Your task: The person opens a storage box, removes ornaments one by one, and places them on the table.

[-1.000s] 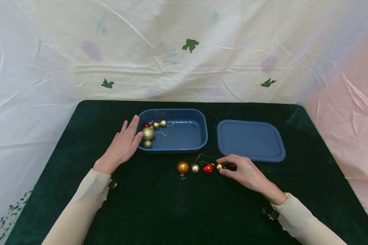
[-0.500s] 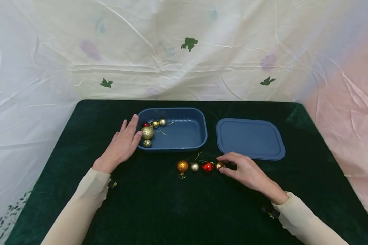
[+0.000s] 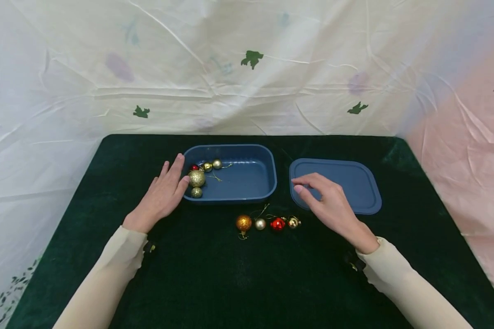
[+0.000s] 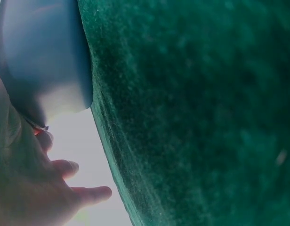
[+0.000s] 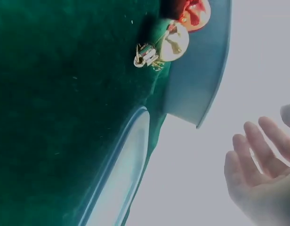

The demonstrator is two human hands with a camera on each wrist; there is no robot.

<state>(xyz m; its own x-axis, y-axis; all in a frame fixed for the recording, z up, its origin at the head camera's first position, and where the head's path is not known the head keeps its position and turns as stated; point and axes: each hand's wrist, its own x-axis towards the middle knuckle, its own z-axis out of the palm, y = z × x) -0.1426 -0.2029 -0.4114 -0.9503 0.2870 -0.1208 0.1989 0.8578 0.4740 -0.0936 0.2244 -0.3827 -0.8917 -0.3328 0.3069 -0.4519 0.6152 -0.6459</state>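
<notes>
1. Counted nine baubles (image 3: pixel 293 222) total: five boxed, four out on green cloth (image 3: pixel 230 274). Plus one blue box (image 3: pixel 247 185) and one blue lid (image 3: pixel 354 183).
2. In blue box, bunched at left end: small red bauble (image 3: pixel 194 167), small gold bauble (image 3: pixel 207 167), pale gold bauble (image 3: pixel 217 163) toward the back; large glitter bauble (image 3: pixel 196 178) and small glitter bauble (image 3: pixel 196 192) nearer the front. Thin gold strings loose on the box floor.
3. Blue lid flat on cloth, right of box, just beside, not touching.
4. Rough row on cloth in front of box, left to right: orange glitter bauble (image 3: pixel 243 222), capped end toward the person; pearly pale bauble (image 3: pixel 260 224); glossy red bauble (image 3: pixel 277 223); mirror-gold bauble (image 3: pixel 293 222). Gold strings trailing among them.
5. Left hand (image 3: pixel 158 196): fingers straight, thumb apart, laid against left end of box.
6. Right hand (image 3: pixel 331 205): over near-left part of lid, fingers loosely bent, gripping nothing. Thumb and index tips close; contact between them, can't tell.
</notes>
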